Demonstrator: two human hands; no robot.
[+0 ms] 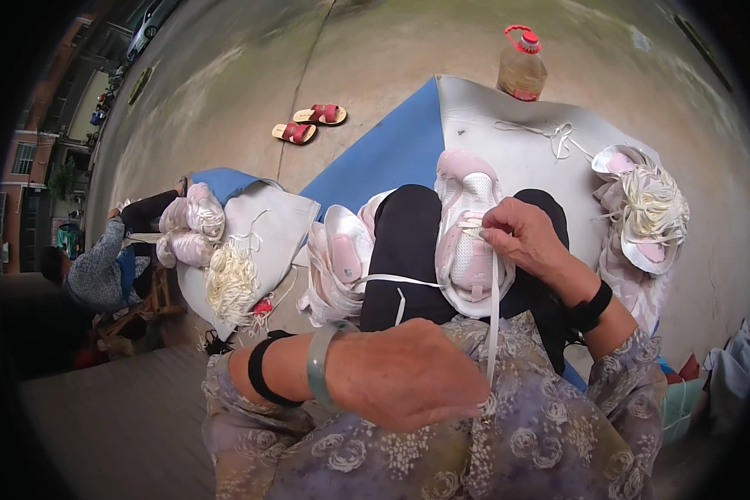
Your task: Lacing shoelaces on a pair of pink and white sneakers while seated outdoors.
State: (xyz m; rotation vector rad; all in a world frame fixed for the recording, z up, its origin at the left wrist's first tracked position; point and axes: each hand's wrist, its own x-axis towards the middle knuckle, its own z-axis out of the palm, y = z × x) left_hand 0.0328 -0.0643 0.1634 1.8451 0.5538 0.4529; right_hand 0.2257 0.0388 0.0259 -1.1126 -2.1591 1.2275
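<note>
A pink-and-white mesh sneaker upper lies across my lap between my black-trousered knees. My right hand is closed at its eyelets, thumb and fingertips pinching the lacing there. From the eyelets a flat white shoelace runs down toward my body. Its lower end goes to my left hand, which is closed in front of my floral top, fingertips at the lace. Another lace end stretches left across my thigh. Beside my left knee are more pink-and-white uppers.
A bundle of cream laces rests on stacked uppers at the right. More laces and bagged uppers lie at the left, near a co-worker. Beyond the blue-and-white sheet are red slippers and a red-capped jug.
</note>
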